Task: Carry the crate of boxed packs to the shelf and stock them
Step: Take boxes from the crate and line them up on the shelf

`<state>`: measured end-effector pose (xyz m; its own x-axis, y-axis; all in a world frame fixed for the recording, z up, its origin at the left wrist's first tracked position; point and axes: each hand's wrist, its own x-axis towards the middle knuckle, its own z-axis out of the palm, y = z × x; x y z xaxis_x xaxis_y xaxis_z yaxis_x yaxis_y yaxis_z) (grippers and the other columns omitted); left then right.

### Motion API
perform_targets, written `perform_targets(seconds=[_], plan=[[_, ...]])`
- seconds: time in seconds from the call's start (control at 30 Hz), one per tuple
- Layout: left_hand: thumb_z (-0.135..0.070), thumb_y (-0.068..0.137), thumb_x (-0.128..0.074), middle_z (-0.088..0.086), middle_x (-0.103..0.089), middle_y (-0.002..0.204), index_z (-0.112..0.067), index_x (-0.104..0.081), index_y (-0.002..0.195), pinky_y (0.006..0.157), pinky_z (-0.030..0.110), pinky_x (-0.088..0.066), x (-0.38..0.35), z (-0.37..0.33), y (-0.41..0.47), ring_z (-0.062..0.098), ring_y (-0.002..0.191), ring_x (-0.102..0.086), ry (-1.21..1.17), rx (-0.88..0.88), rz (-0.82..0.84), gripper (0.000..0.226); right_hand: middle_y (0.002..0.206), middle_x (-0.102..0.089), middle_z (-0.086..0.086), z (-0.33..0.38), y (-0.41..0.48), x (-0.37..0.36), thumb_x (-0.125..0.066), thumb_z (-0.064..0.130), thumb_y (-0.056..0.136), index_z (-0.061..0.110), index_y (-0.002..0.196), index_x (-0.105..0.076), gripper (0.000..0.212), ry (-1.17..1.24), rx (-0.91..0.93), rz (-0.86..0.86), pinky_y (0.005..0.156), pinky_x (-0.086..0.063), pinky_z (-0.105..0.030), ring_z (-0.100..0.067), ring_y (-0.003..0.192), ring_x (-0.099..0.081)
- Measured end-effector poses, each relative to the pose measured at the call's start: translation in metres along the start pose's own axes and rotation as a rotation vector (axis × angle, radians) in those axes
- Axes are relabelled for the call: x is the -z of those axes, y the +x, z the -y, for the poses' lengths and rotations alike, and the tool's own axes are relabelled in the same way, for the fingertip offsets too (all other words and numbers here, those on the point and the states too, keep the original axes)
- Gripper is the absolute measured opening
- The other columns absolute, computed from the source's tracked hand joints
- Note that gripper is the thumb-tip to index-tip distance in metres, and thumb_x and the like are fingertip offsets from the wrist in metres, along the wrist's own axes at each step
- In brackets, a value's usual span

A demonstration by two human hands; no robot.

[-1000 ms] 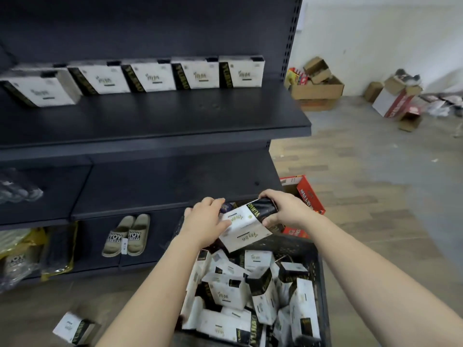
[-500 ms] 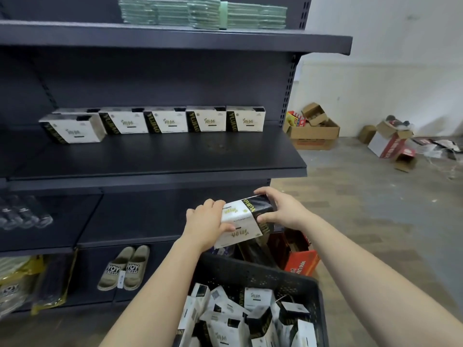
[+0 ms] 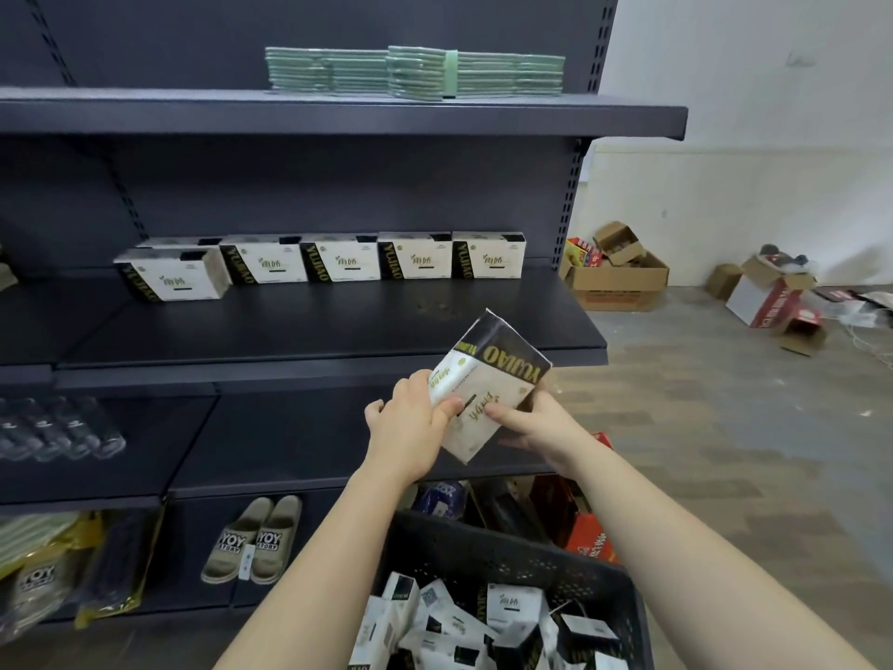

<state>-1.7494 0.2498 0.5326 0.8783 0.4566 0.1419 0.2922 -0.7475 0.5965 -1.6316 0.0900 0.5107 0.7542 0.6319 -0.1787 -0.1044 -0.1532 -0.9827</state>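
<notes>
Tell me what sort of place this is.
Most likely a small shop, or its stockroom, being stocked: dark metal retail shelving, a row of boxed packs faced outward on it, tagged slippers lower down, and opened cardboard cartons on the floor by the wall.

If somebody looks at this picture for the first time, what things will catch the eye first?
First comes the black-and-white pack, held tilted between the left hand and the right hand in front of the middle shelf. Next is the row of packs standing at the back of that shelf. The dark crate at the bottom is full of loose packs.
</notes>
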Motion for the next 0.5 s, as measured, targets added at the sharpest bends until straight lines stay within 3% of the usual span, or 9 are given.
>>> perform_targets(seconds=[0.1, 0.17, 0.27, 0.4, 0.5], plan=[[-0.057, 0.097, -0.033, 0.001, -0.050, 0.137, -0.021, -0.031, 0.145, 0.115, 0.053, -0.015, 0.002, -0.001, -0.002, 0.022, 0.125, -0.049, -0.032, 0.032, -0.032, 0.059, 0.123, -0.066, -0.001, 0.013, 0.001, -0.002, -0.079, 0.011, 0.079, 0.027, 0.131, -0.040, 0.067, 0.060, 0.112, 0.032, 0.092, -0.055, -0.046, -0.019, 0.114, -0.064], [-0.064, 0.093, -0.037, 0.008, -0.038, 0.150, -0.016, -0.009, 0.154, 0.115, 0.052, -0.016, 0.005, -0.003, -0.001, 0.026, 0.134, -0.042, -0.007, 0.059, -0.088, 0.082, 0.121, -0.064, 0.001, 0.024, -0.002, -0.004, -0.081, 0.011, 0.077, 0.030, 0.129, -0.040, 0.069, -0.082, 0.179, 0.055, 0.090, -0.056, -0.039, -0.014, 0.112, -0.063], [-0.068, 0.083, -0.053, 0.014, -0.015, 0.160, -0.015, 0.017, 0.152, 0.113, 0.050, -0.024, 0.012, -0.005, -0.001, 0.031, 0.141, -0.031, 0.066, 0.049, -0.217, 0.112, 0.116, -0.063, 0.007, 0.036, -0.002, -0.002, -0.083, 0.024, 0.074, 0.034, 0.125, -0.042, 0.065, -0.347, 0.223, 0.059, 0.088, -0.055, -0.035, -0.009, 0.107, -0.063], [-0.062, 0.071, -0.074, 0.011, 0.005, 0.162, -0.018, 0.018, 0.152, 0.115, 0.044, -0.023, 0.021, -0.003, 0.001, 0.028, 0.148, -0.013, 0.253, -0.064, -0.228, 0.130, 0.119, -0.058, 0.015, 0.052, -0.001, 0.000, -0.081, 0.029, 0.072, 0.038, 0.129, -0.047, 0.067, -0.749, 0.274, 0.108, 0.091, -0.051, -0.035, -0.010, 0.110, -0.057], [-0.051, 0.070, -0.079, 0.004, -0.008, 0.161, -0.022, 0.004, 0.155, 0.112, 0.041, -0.024, 0.021, -0.005, 0.004, 0.023, 0.145, -0.021, 0.399, -0.184, -0.210, 0.122, 0.134, -0.050, 0.009, 0.056, 0.006, -0.005, -0.078, 0.040, 0.073, 0.042, 0.141, -0.041, 0.077, -1.093, 0.288, 0.113, 0.102, -0.041, -0.047, -0.018, 0.124, -0.044]])
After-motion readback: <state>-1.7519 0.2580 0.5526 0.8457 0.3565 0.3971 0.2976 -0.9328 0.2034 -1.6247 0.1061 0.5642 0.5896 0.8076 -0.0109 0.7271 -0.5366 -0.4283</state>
